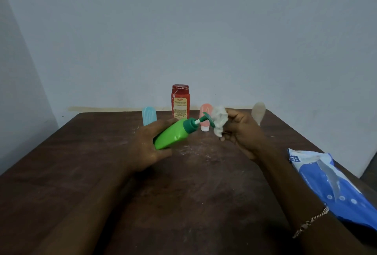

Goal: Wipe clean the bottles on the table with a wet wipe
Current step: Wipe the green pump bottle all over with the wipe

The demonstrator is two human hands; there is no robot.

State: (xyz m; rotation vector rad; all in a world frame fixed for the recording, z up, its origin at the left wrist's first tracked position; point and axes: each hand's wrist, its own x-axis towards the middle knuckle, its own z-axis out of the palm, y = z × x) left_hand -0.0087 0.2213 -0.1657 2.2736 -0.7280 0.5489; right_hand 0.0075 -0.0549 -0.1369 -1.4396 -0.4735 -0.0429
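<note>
Head view: left hand (145, 148) grips green bottle (171, 137); right hand (241, 132) pinches wipe (220, 121).

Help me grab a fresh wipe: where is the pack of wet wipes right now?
In the head view, the blue wipes pack lies at the right edge of the table, just right of the bracelet.

Wipes pack (336, 183) cut by right edge; red bottle (180, 101) label unreadable.
</note>
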